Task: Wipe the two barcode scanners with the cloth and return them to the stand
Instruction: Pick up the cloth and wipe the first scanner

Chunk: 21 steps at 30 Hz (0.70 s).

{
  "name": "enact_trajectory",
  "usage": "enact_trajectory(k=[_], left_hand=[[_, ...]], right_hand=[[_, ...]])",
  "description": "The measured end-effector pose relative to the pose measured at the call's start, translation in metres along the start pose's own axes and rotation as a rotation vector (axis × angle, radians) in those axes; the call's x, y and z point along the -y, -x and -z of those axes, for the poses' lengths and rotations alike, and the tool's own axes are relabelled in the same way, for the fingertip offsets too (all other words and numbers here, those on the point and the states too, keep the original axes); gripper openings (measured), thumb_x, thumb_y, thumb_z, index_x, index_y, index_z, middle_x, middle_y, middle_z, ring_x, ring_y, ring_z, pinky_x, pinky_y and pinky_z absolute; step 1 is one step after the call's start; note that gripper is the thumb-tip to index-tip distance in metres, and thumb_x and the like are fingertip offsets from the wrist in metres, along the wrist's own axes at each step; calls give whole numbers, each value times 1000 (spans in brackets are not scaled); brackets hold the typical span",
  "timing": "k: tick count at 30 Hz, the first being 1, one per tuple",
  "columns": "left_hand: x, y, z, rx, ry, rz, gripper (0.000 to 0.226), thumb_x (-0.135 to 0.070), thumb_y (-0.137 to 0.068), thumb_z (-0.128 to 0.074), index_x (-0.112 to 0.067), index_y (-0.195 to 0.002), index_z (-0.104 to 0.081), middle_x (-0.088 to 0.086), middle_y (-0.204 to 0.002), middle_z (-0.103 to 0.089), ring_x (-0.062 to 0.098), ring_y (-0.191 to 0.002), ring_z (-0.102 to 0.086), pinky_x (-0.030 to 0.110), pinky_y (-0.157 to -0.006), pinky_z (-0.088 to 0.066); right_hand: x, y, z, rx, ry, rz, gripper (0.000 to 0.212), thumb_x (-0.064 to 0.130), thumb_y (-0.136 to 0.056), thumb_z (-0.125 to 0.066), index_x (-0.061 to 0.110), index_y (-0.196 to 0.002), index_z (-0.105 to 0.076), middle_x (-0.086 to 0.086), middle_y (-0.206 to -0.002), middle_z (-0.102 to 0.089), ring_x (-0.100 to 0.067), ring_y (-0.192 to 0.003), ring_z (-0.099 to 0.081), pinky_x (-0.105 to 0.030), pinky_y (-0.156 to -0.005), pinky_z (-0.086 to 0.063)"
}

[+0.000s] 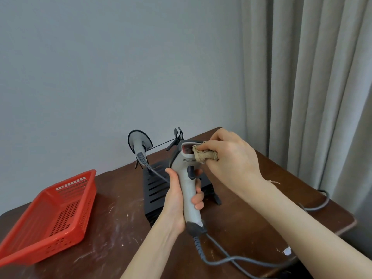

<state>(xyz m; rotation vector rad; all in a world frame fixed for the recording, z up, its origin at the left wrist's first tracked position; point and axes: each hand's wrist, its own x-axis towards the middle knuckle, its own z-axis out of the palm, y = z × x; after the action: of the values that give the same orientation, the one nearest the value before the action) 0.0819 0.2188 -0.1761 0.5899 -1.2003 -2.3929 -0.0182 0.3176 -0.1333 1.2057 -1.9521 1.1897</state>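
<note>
- Brown wooden tabletop (251, 208), scuffed with pale marks, carries everything in front of you.
- Red plastic basket (50, 218) sits at the tabletop's left edge, well apart from the work.
- Black slotted stand (155, 190) sits toward the back edge, mid-table, just behind your hands.
- Your left hand (177, 200) is wrapped round the handle of the grey held scanner (188, 190), thumb on the left side and fingers curled round the right.
- That scanner's long axis runs nearly upright: the handle end points down toward you, and the head is up and tilted away.
- Its grey cable (221, 256) trails from the handle base toward the tabletop's right edge.
- Your right hand (229, 156) comes in from the right, palm down, fingers bunched round the cloth.
- The second scanner (140, 146) hangs in the stand's left holder, head up.
- The tan cloth (204, 156), wadded small, presses on the right part of the held scanner's window.
- The empty cradle (177, 136) stands just beyond the held scanner's head, so the return looks like a short lift up and away by your left hand.
</note>
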Motion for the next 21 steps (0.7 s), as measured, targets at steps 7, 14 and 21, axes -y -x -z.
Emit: enact_trajectory(k=[7, 14, 21], left_hand=[[-5, 0, -5, -55, -85, -53, 75, -74, -75, -31, -9, -61, -65, 7, -57, -47, 12, -32, -35, 19, -31, -32], [-4, 2, -2, -96, -131, -60, 75, -76, -70, -31, -7, -59, -57, 7, -56, -46, 12, -33, -34, 20, -31, -32], [-4, 2, -3, -111, -171, -116, 74, -76, -68, -32, -8, -58, -59, 9, -56, -48, 14, -33, -36, 22, -33, -33]], right_hand=[[9, -2, 4, 96, -172, -6, 27, 18, -76, -68, 37, -95, -73, 10, -85, -58, -15, -78, -56, -31, -56, -45], [6, -4, 14, 212, 98, -109, 22, 23, -82, -64, 36, -98, -72, 8, -95, -57, -17, -90, -51, -21, -51, -22], [14, -6, 12, 280, -213, -188, 24, 23, -83, -64, 42, -97, -70, 12, -92, -57, -9, -85, -55, -32, -68, -46]])
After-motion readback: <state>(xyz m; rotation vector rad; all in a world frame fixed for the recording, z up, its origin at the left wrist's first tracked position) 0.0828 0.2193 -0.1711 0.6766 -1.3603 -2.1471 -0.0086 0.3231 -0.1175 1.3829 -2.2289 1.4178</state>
